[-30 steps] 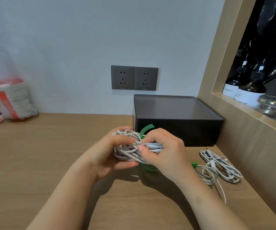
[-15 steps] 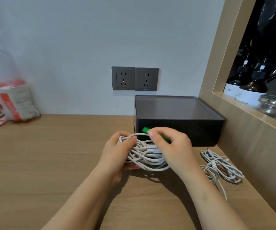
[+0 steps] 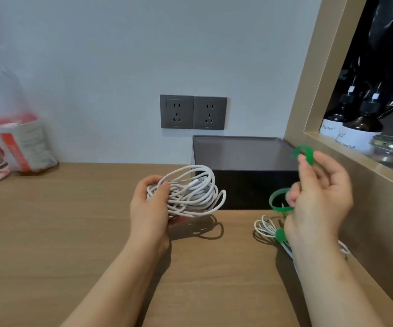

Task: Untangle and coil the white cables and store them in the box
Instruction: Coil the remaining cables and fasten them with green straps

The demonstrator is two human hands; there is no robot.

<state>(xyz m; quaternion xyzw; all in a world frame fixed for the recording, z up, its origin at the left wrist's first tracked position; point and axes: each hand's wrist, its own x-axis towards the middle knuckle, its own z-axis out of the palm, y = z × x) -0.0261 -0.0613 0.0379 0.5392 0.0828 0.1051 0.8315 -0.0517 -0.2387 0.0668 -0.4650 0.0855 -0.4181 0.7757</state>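
Observation:
My left hand (image 3: 149, 206) grips a loose bundle of white cable (image 3: 190, 191) just above the wooden desk, left of the black box (image 3: 245, 171). The box is closed with a dark lid. My right hand (image 3: 320, 197) is raised to the right of the box front and holds a curled green strap (image 3: 281, 200), whose other end arcs over my fingertips. A second white cable bundle (image 3: 265, 228) bound with a green tie lies on the desk, partly hidden under my right wrist.
Two grey wall sockets (image 3: 193, 112) sit above the box. A wooden shelf frame (image 3: 332, 149) holds dark bottles (image 3: 360, 131) and a glass jar at right. A plastic bag with a red-and-white packet (image 3: 23, 142) stands at the far left of the desk (image 3: 61, 232).
My right hand has pulled the green strap off the bundle and moved right and up. My left hand now holds the white cable alone, slightly to the left.

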